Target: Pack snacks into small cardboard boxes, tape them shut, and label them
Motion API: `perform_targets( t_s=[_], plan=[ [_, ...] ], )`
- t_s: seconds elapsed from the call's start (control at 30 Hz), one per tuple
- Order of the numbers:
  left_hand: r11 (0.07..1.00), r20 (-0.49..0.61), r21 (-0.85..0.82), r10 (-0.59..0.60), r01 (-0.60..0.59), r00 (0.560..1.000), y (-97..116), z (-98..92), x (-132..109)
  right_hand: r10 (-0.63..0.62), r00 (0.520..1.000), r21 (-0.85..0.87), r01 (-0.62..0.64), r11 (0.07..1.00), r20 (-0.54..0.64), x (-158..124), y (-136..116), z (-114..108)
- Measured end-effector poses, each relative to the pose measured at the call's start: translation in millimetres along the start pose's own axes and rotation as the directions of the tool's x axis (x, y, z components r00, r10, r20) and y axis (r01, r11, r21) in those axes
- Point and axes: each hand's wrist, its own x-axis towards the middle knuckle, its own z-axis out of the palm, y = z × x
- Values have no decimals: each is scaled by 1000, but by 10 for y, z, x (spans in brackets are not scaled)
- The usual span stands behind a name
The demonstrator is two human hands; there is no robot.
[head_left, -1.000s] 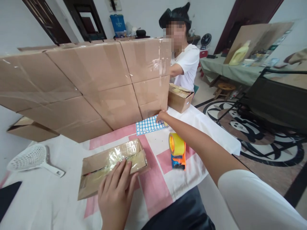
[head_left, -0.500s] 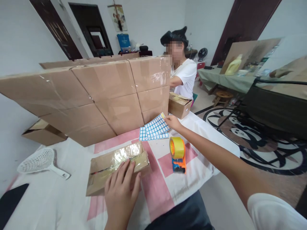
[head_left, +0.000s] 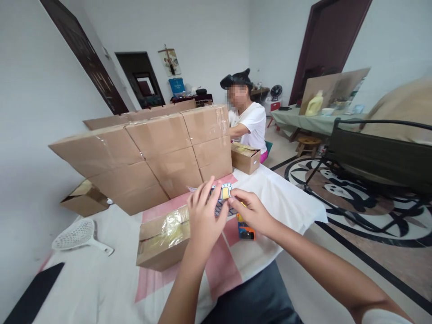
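My right hand point(head_left: 251, 208) pinches a sheet of blue-bordered label stickers point(head_left: 225, 193) by its edge, with a yellow patch near the fingertips. Close against the sheet's left side is my left hand point(head_left: 206, 208), its fingers stretched out and thumb apart, partly covering the labels. Below and left of that hand lies a taped cardboard box point(head_left: 164, 240) on the table, its right end hidden behind the wrist. An orange and blue tape dispenser point(head_left: 246, 231) sits under my right hand, which hides most of its yellow roll.
A wall of stacked cardboard boxes point(head_left: 162, 157) spans the table's back. A small box point(head_left: 245, 157) stands at its right end, near a seated person point(head_left: 251, 123) in a headset. On the left are a white slotted scoop point(head_left: 76, 235), an opened box point(head_left: 84, 198) and a black flat object point(head_left: 35, 292).
My left hand has left the box and risen to the label sheet. My right hand has lifted the sheet from the table and brought it closer. The view has shifted.
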Motion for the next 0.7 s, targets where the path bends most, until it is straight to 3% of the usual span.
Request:
perform_targets(
  t_s=[0.17,0.33,0.43,0.53,0.63,0.7],
  plan=[
    [989,179,-139,80,-56,981,81,-85,-139,-43,999,-166,44,985,9,-212,-173,-110],
    [925,298,-372,42,76,954,97,-119,-162,-77,997,-266,76,961,6,-324,-194,-134],
    [840,287,-493,-88,226,954,86,-56,-154,-23,1000,-267,19,963,-11,-367,-166,-148],
    [729,163,-595,-303,339,939,27,-22,-156,39,996,-188,-53,981,-77,-271,-39,-243],
    [666,24,-607,-529,433,848,-83,-93,-197,209,955,-69,-228,971,-209,73,264,-434],
    [607,30,-605,-630,516,776,-157,-183,-251,386,878,-16,-407,913,-283,404,556,-555]
  ],
)
